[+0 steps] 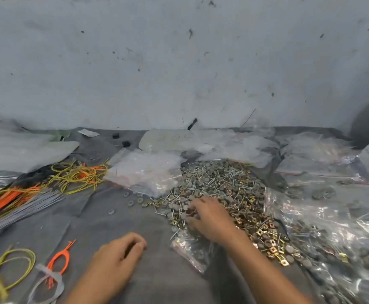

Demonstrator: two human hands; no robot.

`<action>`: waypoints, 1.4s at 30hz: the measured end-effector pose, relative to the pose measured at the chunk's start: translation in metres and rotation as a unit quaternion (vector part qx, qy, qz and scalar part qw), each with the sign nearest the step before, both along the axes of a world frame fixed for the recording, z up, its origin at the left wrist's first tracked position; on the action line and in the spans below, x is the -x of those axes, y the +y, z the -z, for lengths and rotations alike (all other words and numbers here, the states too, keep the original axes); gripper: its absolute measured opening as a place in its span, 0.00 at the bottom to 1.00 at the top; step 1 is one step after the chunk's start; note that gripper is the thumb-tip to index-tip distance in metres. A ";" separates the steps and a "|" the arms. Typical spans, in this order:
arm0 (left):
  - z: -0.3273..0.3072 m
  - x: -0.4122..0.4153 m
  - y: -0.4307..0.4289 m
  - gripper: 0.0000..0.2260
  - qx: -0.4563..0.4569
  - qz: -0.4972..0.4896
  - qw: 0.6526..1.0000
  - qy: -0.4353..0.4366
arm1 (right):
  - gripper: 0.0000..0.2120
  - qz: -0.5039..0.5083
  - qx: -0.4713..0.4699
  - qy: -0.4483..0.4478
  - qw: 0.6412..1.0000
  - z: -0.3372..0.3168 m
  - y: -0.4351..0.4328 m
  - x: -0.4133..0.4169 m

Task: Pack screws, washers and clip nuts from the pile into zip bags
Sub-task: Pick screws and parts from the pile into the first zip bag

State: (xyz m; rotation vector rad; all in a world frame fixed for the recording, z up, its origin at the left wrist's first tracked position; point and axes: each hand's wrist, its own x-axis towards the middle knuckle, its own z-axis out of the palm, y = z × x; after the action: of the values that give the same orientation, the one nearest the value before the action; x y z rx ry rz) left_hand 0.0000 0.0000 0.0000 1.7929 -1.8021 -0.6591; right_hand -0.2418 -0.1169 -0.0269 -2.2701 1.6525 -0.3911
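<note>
Right hand (210,218) is centre-right of frame, on the near-left edge of the pile (223,185) of screws, washers and gold clip nuts. Its fingers (195,204) are spread and bent down onto the parts. They are motion-blurred, so I cannot tell whether they pinch anything.

Left hand (117,255) is lower centre, on the grey cloth (113,216), well apart from the pile. Its fingers are curled in toward the thumb. Nothing shows in it, but the palm side is hidden, so holding or empty cannot be told.

Key relation: a small zip bag (190,251) with a few parts in it lies flat between the two hands, just below-left of the right wrist. It touches the pile's lower edge. Its long axis runs upper left to lower right. Which end is the mouth is unclear.

Judgement: the right hand is the nearer one to both the pile and the bag, so parts go down and left from its fingertips to the bag. The left hand would likely need to come right to hold the bag open.

Elsewhere:
- Empty bags (144,170) are stacked at the pile's upper left.
- Filled bags (332,227) lie at the right.
- Yellow and orange ties (76,174) lie at the left.
- Loose washers (131,202) sit left of the pile.
</note>
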 end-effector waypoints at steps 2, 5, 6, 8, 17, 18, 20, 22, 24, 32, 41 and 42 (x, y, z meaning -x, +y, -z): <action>0.007 0.018 -0.020 0.07 0.032 -0.001 0.998 -0.045 | 0.03 0.019 0.001 0.002 1.000 0.004 -0.006 -0.004; 0.022 0.048 -0.048 0.07 0.046 0.045 0.997 -0.052 | 0.10 0.032 0.004 -0.033 0.999 0.014 -0.008 0.005; 0.030 0.060 -0.053 0.13 0.040 0.059 0.994 -0.081 | 0.09 0.036 0.012 -0.053 0.998 0.013 -0.008 0.007; 0.046 0.076 -0.064 0.21 0.018 0.045 0.994 -0.100 | 0.06 0.037 0.040 -0.084 0.995 0.010 -0.007 0.008; 0.033 0.083 -0.078 0.02 0.008 0.023 0.960 0.279 | 0.18 0.005 0.043 -0.208 0.977 0.012 0.033 0.036; 0.027 0.082 -0.077 0.04 -0.004 0.021 0.940 0.342 | 0.21 0.000 0.035 -0.226 0.974 0.015 0.037 0.036; 0.019 0.081 -0.073 0.12 -0.041 0.039 0.900 0.433 | 0.17 -0.012 0.058 -0.232 0.971 0.021 0.043 0.031; 0.013 0.079 -0.067 0.19 -0.070 0.081 0.853 0.511 | 0.07 -0.014 0.115 -0.245 0.963 0.020 0.046 0.023; 0.012 0.076 -0.063 0.21 -0.068 0.097 0.842 0.526 | 0.04 0.003 0.137 -0.298 0.945 0.016 0.046 0.019; 0.013 0.074 -0.064 0.17 -0.056 0.119 0.886 0.445 | 0.13 0.046 -0.098 -0.568 0.816 0.013 0.048 0.009; 0.040 0.089 -0.071 0.05 -0.108 0.103 0.894 0.422 | 0.36 0.022 -0.269 -0.705 0.656 0.015 0.047 0.030; 0.041 0.093 -0.071 0.04 -0.104 0.086 0.890 0.436 | 0.44 0.016 -0.277 -0.717 0.639 0.019 0.050 0.032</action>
State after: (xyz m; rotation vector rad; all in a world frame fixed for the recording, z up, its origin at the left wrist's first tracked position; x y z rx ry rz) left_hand -0.0926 -0.0711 -0.0409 1.1267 -1.2760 -1.4858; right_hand -0.2738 -0.0674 -0.0464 -0.7863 0.6812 -1.0974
